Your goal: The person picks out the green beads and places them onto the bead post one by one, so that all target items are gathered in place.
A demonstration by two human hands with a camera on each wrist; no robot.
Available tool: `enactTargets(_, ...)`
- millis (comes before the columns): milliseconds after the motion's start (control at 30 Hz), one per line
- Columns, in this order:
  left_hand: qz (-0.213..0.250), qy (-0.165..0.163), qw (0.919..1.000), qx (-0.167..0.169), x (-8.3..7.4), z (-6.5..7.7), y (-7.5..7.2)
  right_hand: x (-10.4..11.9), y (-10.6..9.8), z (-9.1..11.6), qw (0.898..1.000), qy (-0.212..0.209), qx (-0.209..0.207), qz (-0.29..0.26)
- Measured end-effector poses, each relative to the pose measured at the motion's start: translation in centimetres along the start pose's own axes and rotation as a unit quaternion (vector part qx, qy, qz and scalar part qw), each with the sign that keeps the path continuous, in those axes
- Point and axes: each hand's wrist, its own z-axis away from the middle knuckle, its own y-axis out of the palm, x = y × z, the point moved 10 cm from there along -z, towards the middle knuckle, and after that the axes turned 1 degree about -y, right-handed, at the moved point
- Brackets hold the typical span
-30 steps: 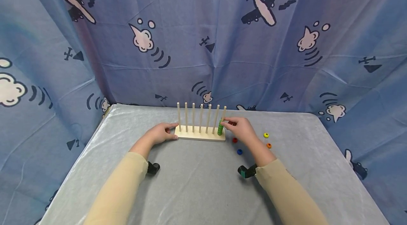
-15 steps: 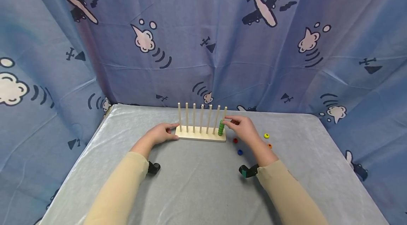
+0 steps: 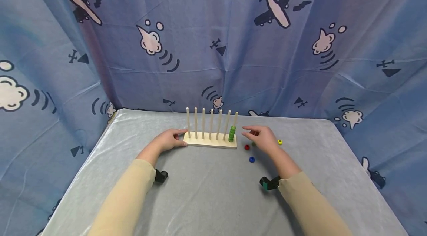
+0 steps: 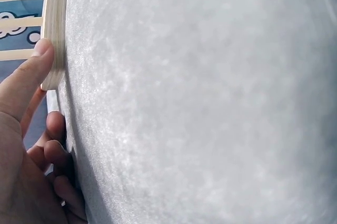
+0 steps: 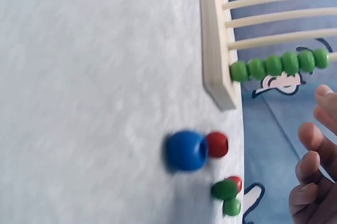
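A wooden base [image 3: 210, 143] with several upright pegs stands on the table. My left hand [image 3: 165, 140] pinches its left end, the thumb on the front edge in the left wrist view. Several green beads [image 5: 273, 65] are stacked on the rightmost peg, whose top stays bare. To the right of that peg, my right hand [image 3: 262, 138] hovers apart from it, fingers loosely bent with nothing visible between them. Below this hand lie a red bead [image 3: 247, 147] and a blue bead [image 3: 251, 159]. The right wrist view also shows loose green beads [image 5: 225, 189] beside another red one.
A yellow bead [image 3: 280, 142] lies just right of my right hand. The grey cloth-covered table [image 3: 207, 191] ends at the back before a blue curtain [image 3: 186, 43] printed with planes. Black wrist cameras [image 3: 161, 176] stick out inward from both sleeves.
My right hand has let go of the top of the green bead stack and moved right, away from the peg. The orange bead is now out of sight by the right arm. My left hand stays put.
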Motion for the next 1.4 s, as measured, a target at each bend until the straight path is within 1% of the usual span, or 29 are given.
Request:
enactTargets(300, -0.004, -0.005, 1.0, -0.002, 0.1, 0.0, 0.0, -2.5, -0.4, 1.1, 0.999, -0.016, 0.02, 0.045)
enactTargets(533, -0.004, 0.0, 1.0, -0.003, 0.3, 0.0, 0.0, -4.6, 0.2, 1.3, 0.994, 0.033, 0.063, 0.08)
enactTargets(767, -0.001, 0.001, 1.0, -0.003, 0.3, 0.0, 0.1, -5.6, 0.4, 1.2, 0.992, 0.059, 0.064, 0.096)
enactTargets(1033, -0.007, -0.005, 1.0, -0.002, 0.3, 0.0, 0.1, -6.6, 0.9, 0.8, 0.99, 0.076, 0.066, 0.102)
enactTargets(1400, -0.001, -0.004, 1.0, 0.005, -0.2, 0.3, -0.1, -6.6, 1.0, 1.0, 0.988, 0.086, 0.069, 0.104)
